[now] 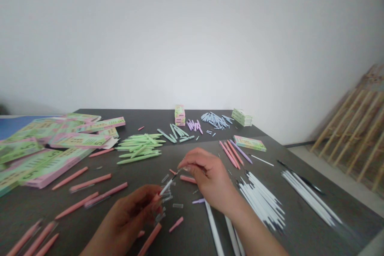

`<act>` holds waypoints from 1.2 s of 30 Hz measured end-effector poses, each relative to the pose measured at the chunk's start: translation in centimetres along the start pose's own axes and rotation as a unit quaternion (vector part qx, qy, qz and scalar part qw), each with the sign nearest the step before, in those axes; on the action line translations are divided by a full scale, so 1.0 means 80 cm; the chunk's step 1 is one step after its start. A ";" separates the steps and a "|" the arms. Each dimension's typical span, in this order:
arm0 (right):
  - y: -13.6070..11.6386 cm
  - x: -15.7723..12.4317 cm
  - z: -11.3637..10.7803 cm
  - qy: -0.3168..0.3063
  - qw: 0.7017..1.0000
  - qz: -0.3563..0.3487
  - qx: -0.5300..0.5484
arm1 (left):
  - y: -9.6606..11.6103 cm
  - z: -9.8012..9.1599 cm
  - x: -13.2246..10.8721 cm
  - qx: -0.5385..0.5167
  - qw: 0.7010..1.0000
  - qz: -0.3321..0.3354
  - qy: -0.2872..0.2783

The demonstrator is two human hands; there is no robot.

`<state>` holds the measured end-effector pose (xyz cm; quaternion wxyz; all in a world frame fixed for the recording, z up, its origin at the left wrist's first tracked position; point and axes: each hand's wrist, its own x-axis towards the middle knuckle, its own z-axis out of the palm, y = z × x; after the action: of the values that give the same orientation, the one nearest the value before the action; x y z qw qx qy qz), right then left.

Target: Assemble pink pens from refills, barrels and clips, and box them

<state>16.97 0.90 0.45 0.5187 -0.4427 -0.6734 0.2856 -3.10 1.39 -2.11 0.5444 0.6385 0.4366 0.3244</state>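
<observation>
My left hand (132,216) is closed around a thin white pen refill (167,186) whose tip points up and to the right. My right hand (207,178) pinches something small and clear at the refill's upper end; I cannot make out what it is. Small clear caps (177,205) and pink pen parts (176,224) lie on the dark table (186,148) right under both hands. A pink pen barrel (150,240) lies below my left hand.
Pink pen barrels (90,183) lie at the left, green ones (139,148) in the middle, white refills (262,200) at the right. Flat printed boxes (45,148) are stacked far left. Purple and blue parts (214,120) sit at the back. A wooden rack (357,132) leans at the right.
</observation>
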 end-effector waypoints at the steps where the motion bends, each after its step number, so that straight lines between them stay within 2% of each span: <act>1: 0.001 0.000 0.001 -0.001 1.000 -0.003 -0.004 | 0.000 0.000 0.000 0.000 1.000 -0.001 -0.006; 11: -0.003 0.001 -0.001 0.011 0.998 -0.042 -0.050 | -0.005 -0.001 0.004 0.013 0.999 0.031 -0.006; 17: -0.004 -0.001 0.005 -0.008 0.994 -0.058 -0.087 | -0.014 -0.003 0.006 0.023 0.999 0.027 -0.027; 21: -0.005 -0.003 0.011 -0.037 0.989 -0.089 -0.115 | -0.013 -0.004 0.006 0.037 0.999 0.027 -0.021; 29: -0.001 -0.010 0.023 -0.020 1.000 -0.008 0.022 | -0.016 -0.011 0.011 0.051 0.995 0.078 -0.027; 36: -0.005 -0.011 0.030 -0.024 0.997 0.016 0.070 | -0.012 -0.015 0.008 0.072 0.994 0.071 -0.039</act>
<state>14.66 0.08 -0.31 0.5275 -0.4093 -0.6567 0.3507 -4.12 2.51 -2.87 0.4888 0.7177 0.3909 0.3052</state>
